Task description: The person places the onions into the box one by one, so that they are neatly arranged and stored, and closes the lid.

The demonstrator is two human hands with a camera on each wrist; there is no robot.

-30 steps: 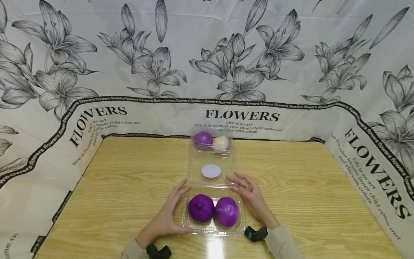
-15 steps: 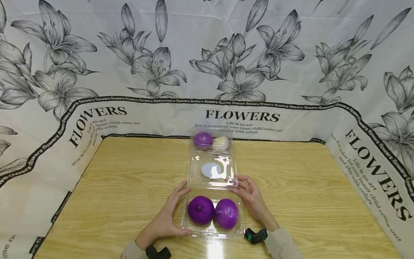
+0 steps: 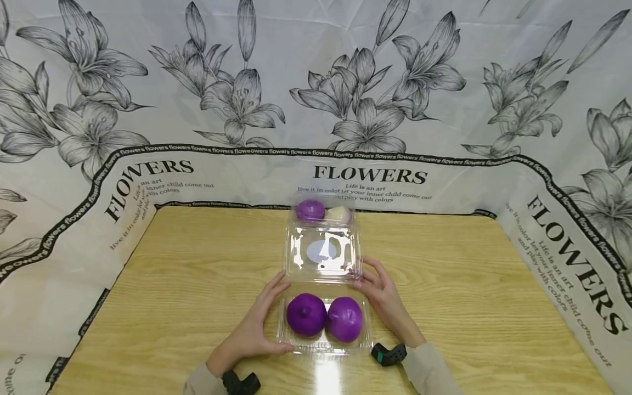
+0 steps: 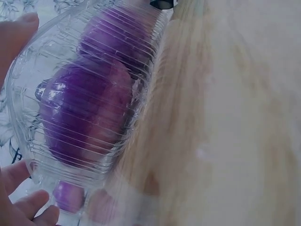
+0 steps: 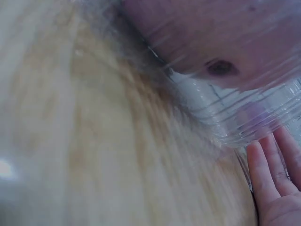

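Note:
A clear plastic clamshell container (image 3: pixel 323 346) stands on the table, holding two purple round vegetables that look like turnips, one darker (image 3: pixel 306 314) and one lighter (image 3: pixel 345 319). Its lid (image 3: pixel 301 266), marked by a pale oval, is tilted up behind the base. My left hand (image 3: pixel 252 329) holds the base's left side, thumb near the front corner and fingers near the back one. In the left wrist view the ridged wall lies between thumb and fingers. Beside the lid's lower right corner is my right hand (image 3: pixel 387 299), its fingers touching the lid from behind, straight in the right wrist view (image 5: pixel 273 174).
Behind the lid, a second clear container (image 3: pixel 325 222) holds a purple vegetable (image 3: pixel 310 210) and a whitish-purple one (image 3: pixel 338 215). A flower-printed cloth (image 3: pixel 257 181) hangs round the wooden table (image 3: pixel 212 258) at the back and sides.
The lid has risen from lying back to a tilted position, with reflections now on it. My right fingers have shifted from over its right edge to behind it. The left hand stays put.

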